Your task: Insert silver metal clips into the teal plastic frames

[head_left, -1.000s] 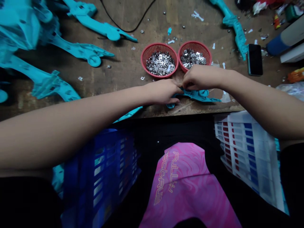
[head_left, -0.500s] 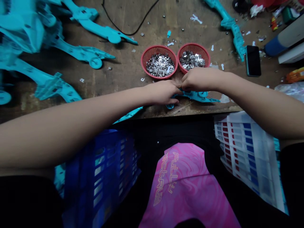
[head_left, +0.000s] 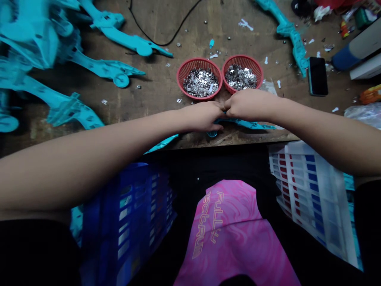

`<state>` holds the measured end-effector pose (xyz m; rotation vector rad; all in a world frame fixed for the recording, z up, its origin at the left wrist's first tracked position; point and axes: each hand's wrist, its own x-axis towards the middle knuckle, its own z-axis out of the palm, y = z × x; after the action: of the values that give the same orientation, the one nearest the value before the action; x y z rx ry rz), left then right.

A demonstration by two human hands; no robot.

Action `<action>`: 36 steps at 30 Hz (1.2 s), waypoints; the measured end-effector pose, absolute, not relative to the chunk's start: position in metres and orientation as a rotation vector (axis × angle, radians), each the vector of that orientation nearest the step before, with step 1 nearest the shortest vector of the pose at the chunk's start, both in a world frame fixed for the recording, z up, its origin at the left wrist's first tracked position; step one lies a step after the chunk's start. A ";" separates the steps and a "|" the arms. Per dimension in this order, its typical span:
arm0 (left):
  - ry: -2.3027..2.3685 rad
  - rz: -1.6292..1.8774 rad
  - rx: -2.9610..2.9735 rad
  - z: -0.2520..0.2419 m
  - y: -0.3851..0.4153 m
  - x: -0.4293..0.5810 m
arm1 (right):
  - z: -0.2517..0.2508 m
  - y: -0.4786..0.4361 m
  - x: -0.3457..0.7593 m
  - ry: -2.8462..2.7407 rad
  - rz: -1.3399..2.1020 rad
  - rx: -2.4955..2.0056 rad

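Observation:
A long turquoise plastic part (head_left: 253, 124) lies at the table's near edge, its middle covered by my hands. My left hand (head_left: 206, 116) is closed over its left section, thumb toward me. My right hand (head_left: 248, 104) has its fingers curled in a pinch right against the left fingertips, above the part. Whatever sits between the right fingers is hidden. Just beyond the hands stand two red baskets, a left basket (head_left: 178, 79) and a right basket (head_left: 262, 75), both holding small shiny metal clips (head_left: 201, 81).
More turquoise parts (head_left: 104, 67) are piled at the left, and another turquoise part (head_left: 290, 35) lies at the back right. A phone (head_left: 318, 77) rests on the right. Below the table edge are a blue crate (head_left: 119, 222) and a white crate (head_left: 315, 198). A black cable (head_left: 166, 41) curves across the back.
My right hand has shifted slightly toward me and left, covering more of the turquoise part. My left hand stays nearly in place.

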<state>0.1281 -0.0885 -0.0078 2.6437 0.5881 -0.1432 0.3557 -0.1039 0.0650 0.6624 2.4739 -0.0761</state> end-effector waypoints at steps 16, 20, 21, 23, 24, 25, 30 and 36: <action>0.557 -0.174 2.662 -0.013 -0.086 0.125 | 0.045 -0.082 0.371 2.624 -0.339 0.647; 0.533 -0.153 2.659 -0.014 -0.084 0.124 | 0.040 -0.073 0.380 2.664 -0.457 0.664; 0.531 -0.140 2.663 -0.015 -0.083 0.123 | 0.040 -0.072 0.382 2.679 -0.466 0.651; 0.542 -0.132 2.670 -0.015 -0.083 0.122 | 0.041 -0.072 0.381 2.704 -0.453 0.631; 0.548 -0.142 2.674 -0.015 -0.082 0.122 | 0.042 -0.073 0.380 2.705 -0.427 0.651; 0.553 -0.155 2.680 -0.014 -0.082 0.122 | 0.044 -0.074 0.377 2.696 -0.392 0.697; 0.553 -0.196 2.683 -0.009 -0.084 0.123 | 0.064 -0.079 0.374 2.563 -0.257 0.972; 0.619 -0.298 2.630 -0.001 -0.086 0.127 | 0.054 -0.058 0.463 2.472 -0.071 1.471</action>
<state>0.1273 -0.0863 -0.0014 2.6301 0.6193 -0.2978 0.4628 -0.0576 0.0540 1.4705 2.4724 -0.0706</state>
